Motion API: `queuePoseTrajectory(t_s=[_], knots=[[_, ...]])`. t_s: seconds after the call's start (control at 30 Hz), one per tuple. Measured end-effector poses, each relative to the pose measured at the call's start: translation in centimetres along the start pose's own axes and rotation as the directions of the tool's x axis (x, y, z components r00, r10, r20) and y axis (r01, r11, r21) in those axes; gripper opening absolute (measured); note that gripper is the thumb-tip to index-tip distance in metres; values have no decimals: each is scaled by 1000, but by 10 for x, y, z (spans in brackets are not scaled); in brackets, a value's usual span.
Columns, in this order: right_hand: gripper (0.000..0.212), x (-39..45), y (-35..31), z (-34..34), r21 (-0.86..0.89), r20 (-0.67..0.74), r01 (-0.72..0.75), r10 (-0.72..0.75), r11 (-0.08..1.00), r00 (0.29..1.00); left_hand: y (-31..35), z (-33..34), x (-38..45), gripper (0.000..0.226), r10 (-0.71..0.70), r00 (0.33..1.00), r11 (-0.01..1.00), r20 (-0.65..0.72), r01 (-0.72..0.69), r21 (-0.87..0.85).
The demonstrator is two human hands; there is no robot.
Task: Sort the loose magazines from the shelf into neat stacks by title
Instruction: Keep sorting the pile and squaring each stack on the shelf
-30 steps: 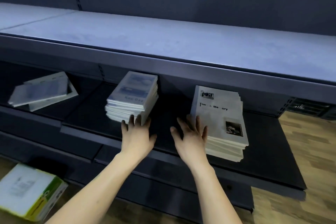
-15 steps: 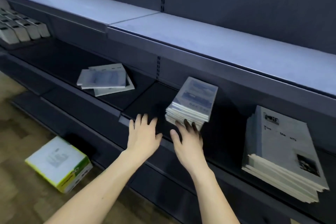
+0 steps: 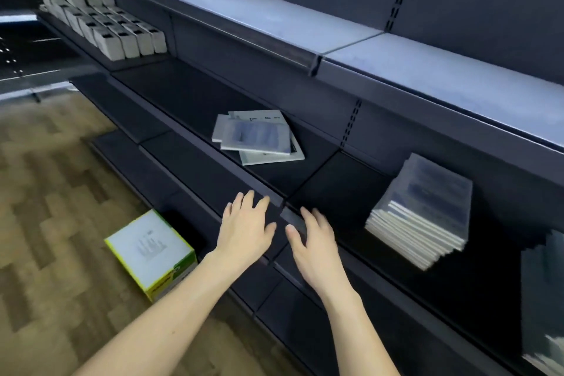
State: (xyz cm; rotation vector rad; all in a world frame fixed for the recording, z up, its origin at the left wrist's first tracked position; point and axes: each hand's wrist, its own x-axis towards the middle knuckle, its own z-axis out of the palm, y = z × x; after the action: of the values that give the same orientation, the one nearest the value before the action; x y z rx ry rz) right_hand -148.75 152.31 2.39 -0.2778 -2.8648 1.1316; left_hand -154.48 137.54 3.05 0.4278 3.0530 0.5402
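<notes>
Since the earlier frame our view had swung left; the loose magazines point(image 3: 258, 137) lay above our left hand point(image 3: 245, 227), nearer than our right hand point(image 3: 314, 241), both spread empty.

We can read only a few letters. On the white magazine point(image 3: 268, 119) at the bottom of the loose pile there is dark print that looks like "Tim" and "Me". The print on the box point(image 3: 149, 246) on the floor is too blurry to read.

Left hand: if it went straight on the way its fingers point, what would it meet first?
Probably the loose magazines on the shelf; the left hand is open, fingers aimed that way, though depth is unclear.
</notes>
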Motion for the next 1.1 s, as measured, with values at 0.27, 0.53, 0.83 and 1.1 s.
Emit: queuePoseTrajectory(t_s=[0.27, 0.53, 0.83, 1.1], knots=[[59, 55, -29, 38, 68, 76, 64, -70, 996, 995, -47, -4, 30, 62, -60, 998, 995, -30, 57, -83], [59, 142, -51, 65, 111, 134, 118, -132, 987, 982, -81, -12, 92, 61, -128, 991, 989, -26, 125, -72], [59, 222, -51, 90, 116, 96, 179, -190, 977, 977, -96, -13, 152, 60, -159, 987, 987, -34, 158, -27], [68, 256, -69, 109, 29, 83, 212, -214, 977, 973, -121, -19, 179, 63, -153, 988, 987, -35, 151, -47]])
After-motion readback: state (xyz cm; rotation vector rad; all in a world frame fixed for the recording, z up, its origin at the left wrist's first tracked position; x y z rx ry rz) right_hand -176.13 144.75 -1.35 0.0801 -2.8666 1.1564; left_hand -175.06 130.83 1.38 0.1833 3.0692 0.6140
